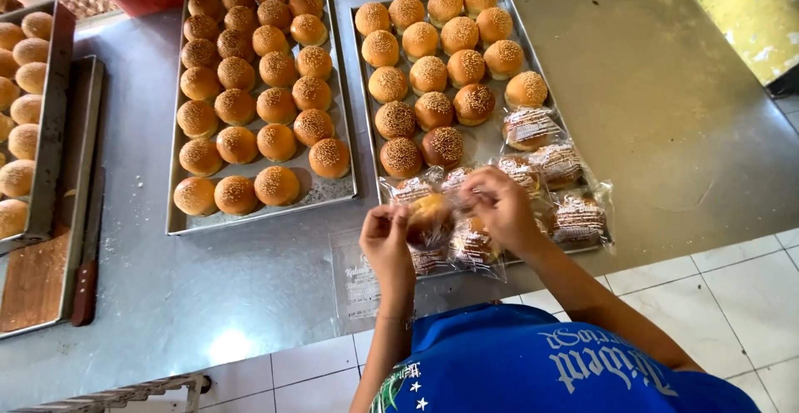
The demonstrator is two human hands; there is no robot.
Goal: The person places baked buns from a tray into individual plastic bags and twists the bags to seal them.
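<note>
Fingers [391, 223] of the left hand [387, 242] are pinching narrowly on the edge of a clear plastic bag [429, 217] holding a sesame bun; the right hand [499, 205] is gripping the same bag from three o'clock. The bagged bun is sitting at the six o'clock end of the right baking tray [487, 142], among other wrapped buns [574, 213]. Unwrapped sesame buns [433, 72] are filling the twelve o'clock end. A second tray [329, 192] of buns is lying at nine o'clock on the steel counter [666, 113]. Flat empty bags [358, 276] are resting at six o'clock.
</note>
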